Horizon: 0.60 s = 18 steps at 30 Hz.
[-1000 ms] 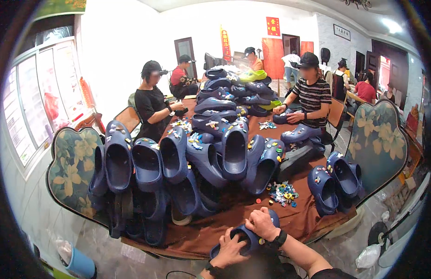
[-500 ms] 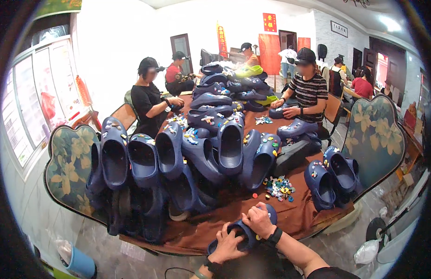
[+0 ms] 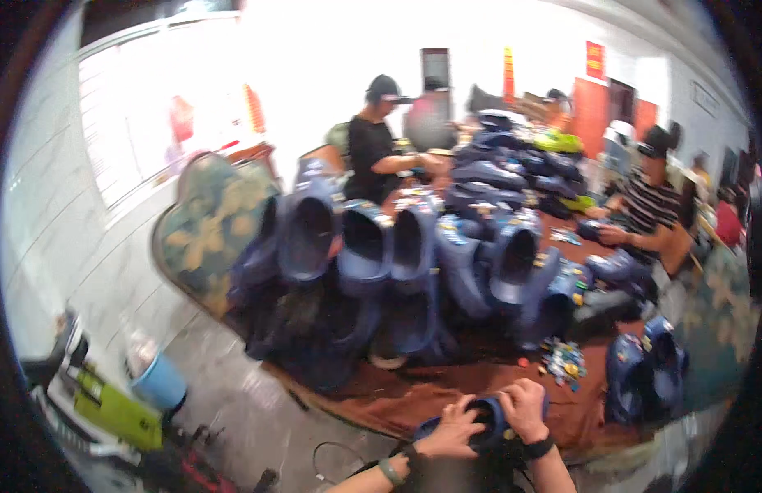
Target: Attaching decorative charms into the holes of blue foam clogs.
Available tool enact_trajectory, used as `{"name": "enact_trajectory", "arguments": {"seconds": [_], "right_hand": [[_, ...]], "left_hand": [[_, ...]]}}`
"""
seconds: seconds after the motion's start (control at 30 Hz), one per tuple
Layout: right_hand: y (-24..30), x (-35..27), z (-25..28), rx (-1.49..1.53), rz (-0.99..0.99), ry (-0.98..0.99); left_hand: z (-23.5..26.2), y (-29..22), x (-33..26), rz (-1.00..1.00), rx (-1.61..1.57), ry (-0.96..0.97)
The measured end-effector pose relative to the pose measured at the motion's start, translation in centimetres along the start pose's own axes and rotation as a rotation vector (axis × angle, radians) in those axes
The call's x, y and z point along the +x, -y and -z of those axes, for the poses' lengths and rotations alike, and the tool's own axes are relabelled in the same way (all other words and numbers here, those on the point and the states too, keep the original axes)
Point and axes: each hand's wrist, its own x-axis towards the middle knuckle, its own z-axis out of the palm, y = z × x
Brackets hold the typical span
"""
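Close to my body, at the near edge of the table, I hold a dark blue clog (image 3: 488, 411) in both hands. My left hand (image 3: 452, 430) grips it at the opening, with some fingers reaching inside. My right hand (image 3: 524, 409) is closed on its other end, knuckles up; what its fingertips press is hidden. Just beyond, a pile of small colourful shoe charms (image 3: 563, 363) lies on the brown tablecloth (image 3: 447, 386). Beside that pile, a pair of blue clogs (image 3: 644, 366) with charms stands on the right.
Many blue clogs (image 3: 364, 246) are heaped along the table, with a few lime-green ones (image 3: 558, 141) farther back. Co-workers sit at both sides, one in black (image 3: 373, 144), one in stripes (image 3: 654, 197). A blue bin (image 3: 159, 382) stands on the floor at left.
My view has turned left, so the scene sits farther right and is blurred. Both hands still hold the clog; its opening shows more between them.
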Motion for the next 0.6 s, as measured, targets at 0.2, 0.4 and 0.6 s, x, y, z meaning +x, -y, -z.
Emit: {"name": "enact_trajectory", "arguments": {"seconds": [0.2, 0.4, 0.6], "right_hand": [[-0.7, -1.8, -0.5, 0.029, -0.019, -0.068], [0.7, -2.6, -0.1, -0.078, 0.151, -0.092], [-0.8, -3.4, -0.3, 0.125, -0.206, -0.02]], "left_hand": [[1.3, -1.4, 0.6, 0.107, -0.07, 0.117], [1.6, -1.5, 0.9, 0.189, -0.245, 0.165], [1.3, -1.5, 1.2, 0.199, -0.239, 0.154]]}}
